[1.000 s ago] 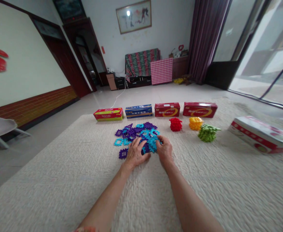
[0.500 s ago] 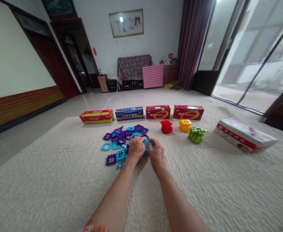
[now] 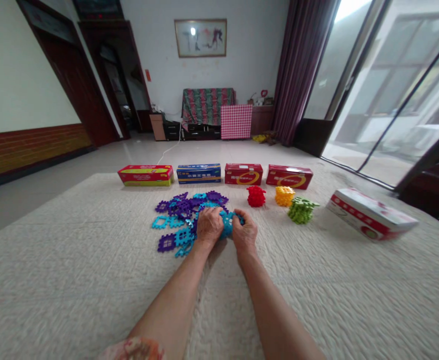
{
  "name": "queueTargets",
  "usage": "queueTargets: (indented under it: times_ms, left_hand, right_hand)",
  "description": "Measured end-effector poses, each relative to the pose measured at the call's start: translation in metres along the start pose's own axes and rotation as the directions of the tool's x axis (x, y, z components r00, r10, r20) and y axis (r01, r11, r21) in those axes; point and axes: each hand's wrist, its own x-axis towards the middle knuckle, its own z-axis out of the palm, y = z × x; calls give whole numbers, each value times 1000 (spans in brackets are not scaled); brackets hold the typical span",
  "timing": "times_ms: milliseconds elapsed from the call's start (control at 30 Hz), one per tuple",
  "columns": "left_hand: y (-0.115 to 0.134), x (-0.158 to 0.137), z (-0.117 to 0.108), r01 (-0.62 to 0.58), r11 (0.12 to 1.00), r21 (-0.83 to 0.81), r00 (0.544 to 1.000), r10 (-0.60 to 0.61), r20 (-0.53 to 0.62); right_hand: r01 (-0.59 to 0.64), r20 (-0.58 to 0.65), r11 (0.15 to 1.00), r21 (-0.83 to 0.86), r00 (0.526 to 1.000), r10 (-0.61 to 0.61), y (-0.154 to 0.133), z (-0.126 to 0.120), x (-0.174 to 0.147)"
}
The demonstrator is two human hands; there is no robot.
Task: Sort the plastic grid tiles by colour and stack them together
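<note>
On the left there's a pile of purple and blue interlocking tiles [image 3: 184,207], mostly loose by the look of it. Next, the left hand [image 3: 209,227] has its fingers clamped on a blue tile block [image 3: 227,225], probably half-built, with the right hand [image 3: 245,232] pinching its other side. Then the red block [image 3: 256,196], yellow block [image 3: 284,196] and green block [image 3: 301,211] look done.

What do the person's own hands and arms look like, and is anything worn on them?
The left hand and right hand are ungloved, and the forearms are bare, with no watch or bracelet visible. Pale cloth with a red-orange print shows by the left arm at the bottom edge, perhaps a sleeve.
</note>
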Motion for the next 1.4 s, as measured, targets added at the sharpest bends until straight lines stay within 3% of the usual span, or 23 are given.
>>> queueTargets:
  times_ms: [100, 200, 367, 467, 567, 800, 1033, 1200, 1400]
  left_hand:
    - [4, 0, -1, -14, 1000, -26, 1000, 13, -4]
    - [14, -1, 2, -76, 995, -60, 997, 74, -28]
    - [31, -7, 17, -234, 960, -155, 970, 241, 28]
    - [35, -12, 26, -308, 930, -201, 941, 328, 77]
    - [36, -15, 30, -333, 913, -236, 922, 368, 121]
    - [35, -18, 31, -360, 905, -228, 911, 393, 122]
    - [37, -18, 30, -356, 909, -216, 916, 385, 111]
    - [37, -17, 28, -335, 918, -211, 926, 363, 108]
    - [36, -17, 30, -326, 917, -229, 930, 354, 95]
  right_hand:
    - [83, -32, 996, -32, 996, -84, 3, -18, 18]
    - [265, -35, 948, -178, 961, -275, 8, -49, 43]
    - [577, 263, 760, -301, 816, -516, 19, -97, 68]
    - [667, 426, 695, -268, 729, -536, 24, -111, 65]
    - [698, 471, 671, -250, 693, -546, 25, -118, 54]
    - [648, 511, 718, -254, 720, -470, 20, -122, 44]
    - [561, 495, 668, -489, 809, -317, 23, -121, 40]
    - [573, 557, 626, -529, 791, -254, 16, -128, 38]
    - [565, 584, 697, -442, 771, -255, 11, -129, 38]
